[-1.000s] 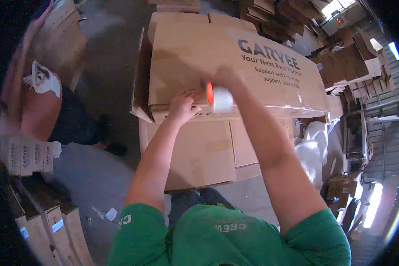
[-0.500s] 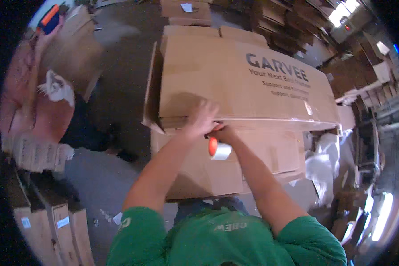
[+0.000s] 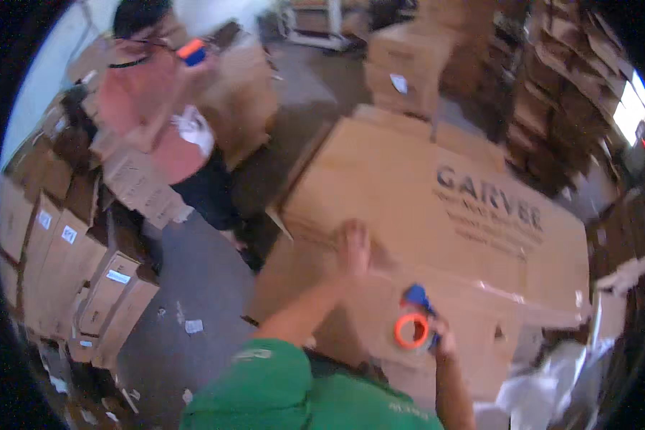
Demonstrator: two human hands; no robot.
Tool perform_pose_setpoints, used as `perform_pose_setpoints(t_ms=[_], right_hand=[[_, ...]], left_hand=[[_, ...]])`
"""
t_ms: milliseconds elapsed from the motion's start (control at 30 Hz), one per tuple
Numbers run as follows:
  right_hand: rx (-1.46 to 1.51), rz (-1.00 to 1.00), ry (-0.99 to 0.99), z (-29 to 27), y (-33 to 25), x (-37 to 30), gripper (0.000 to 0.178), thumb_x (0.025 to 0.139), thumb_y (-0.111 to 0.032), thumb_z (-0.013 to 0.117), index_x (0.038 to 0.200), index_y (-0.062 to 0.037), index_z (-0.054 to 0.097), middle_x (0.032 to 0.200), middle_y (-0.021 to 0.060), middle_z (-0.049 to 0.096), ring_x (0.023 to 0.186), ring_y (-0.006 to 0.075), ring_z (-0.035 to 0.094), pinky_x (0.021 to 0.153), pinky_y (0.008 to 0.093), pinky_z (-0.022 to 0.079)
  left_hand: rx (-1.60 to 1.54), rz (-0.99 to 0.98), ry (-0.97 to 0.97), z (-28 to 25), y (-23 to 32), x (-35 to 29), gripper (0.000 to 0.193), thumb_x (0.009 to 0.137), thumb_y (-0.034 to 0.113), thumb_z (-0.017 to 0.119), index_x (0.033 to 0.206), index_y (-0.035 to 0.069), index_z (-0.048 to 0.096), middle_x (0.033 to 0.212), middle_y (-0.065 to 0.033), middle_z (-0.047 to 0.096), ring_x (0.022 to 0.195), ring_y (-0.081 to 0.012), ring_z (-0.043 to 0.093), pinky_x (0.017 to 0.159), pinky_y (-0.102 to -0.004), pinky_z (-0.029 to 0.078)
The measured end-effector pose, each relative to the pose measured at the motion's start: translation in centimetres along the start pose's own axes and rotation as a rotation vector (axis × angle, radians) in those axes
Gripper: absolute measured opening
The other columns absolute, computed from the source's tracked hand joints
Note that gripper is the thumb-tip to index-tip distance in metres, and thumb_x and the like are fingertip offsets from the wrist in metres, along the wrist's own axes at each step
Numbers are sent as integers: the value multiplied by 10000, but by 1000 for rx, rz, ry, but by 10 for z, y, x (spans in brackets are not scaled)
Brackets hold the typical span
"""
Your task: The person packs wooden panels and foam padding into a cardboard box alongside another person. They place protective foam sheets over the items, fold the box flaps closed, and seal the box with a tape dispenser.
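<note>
A large brown carton (image 3: pixel 380 172) with dark printing on its upper face lies in front of me. My left hand (image 3: pixel 355 247) rests on it close to its near edge, fingers stretched out and holding nothing. Nearer to me and to the right, my right hand (image 3: pixel 443 337) is closed round the handle of a tape dispenser (image 3: pixel 411 331) with a blue body and an orange ring. The dispenser is held over the lower cardboard surface (image 3: pixel 480 344) in front of the carton. Blur hides whether any tape runs from it to the carton.
At the far left a co-worker in a pink top (image 3: pixel 143 93) holds another orange and blue tool (image 3: pixel 192 52). Upright narrow cartons (image 3: pixel 72 258) stand at the left. Boxes (image 3: pixel 401 68) are stacked behind, and crumpled white sheeting (image 3: pixel 552 380) lies at the lower right.
The view has swung left. My right hand has drawn the tape dispenser away from my left hand, toward me and to the right. My left hand remains on the carton.
</note>
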State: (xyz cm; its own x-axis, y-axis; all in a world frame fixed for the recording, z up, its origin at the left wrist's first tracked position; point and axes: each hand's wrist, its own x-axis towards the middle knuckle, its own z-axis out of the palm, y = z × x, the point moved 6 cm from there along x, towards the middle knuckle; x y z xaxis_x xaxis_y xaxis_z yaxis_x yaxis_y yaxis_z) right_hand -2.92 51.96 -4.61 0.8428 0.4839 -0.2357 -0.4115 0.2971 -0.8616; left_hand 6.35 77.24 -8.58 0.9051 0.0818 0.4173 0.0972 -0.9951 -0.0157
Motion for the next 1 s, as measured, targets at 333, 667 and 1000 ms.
perform_pose_setpoints(t_ms=[333, 667, 1000], right_hand=[[-360, -327, -149, 16, -140, -48, 672, 554, -162, 747, 1162, -17, 499, 992, 146, 542, 848, 231, 543, 727, 372, 465], [-1400, -817, -157, 123, -143, -55, 653, 493, -170, 774, 1108, -137, 558, 870, 166, 540, 711, 296, 577, 606, 366, 488], [-2021, -657, -313, 131, -128, 19, 714, 531, -226, 708, 1202, -309, 480, 960, 137, 454, 820, 297, 529, 672, 404, 479]], left_hand=[[-1947, -659, -968, -163, 109, -33, 566, 863, 539, 342, 1034, 62, 594, 991, -40, 599, 908, -121, 521, 786, -277, 383], [-1981, -770, -708, -160, 41, -68, 295, 857, 262, 534, 1036, 35, 593, 930, -34, 618, 820, -111, 568, 705, -261, 463], [-1309, -806, -12, -119, -133, -44, 241, 812, 252, 604, 872, 22, 646, 761, -43, 634, 644, -106, 557, 594, -258, 452]])
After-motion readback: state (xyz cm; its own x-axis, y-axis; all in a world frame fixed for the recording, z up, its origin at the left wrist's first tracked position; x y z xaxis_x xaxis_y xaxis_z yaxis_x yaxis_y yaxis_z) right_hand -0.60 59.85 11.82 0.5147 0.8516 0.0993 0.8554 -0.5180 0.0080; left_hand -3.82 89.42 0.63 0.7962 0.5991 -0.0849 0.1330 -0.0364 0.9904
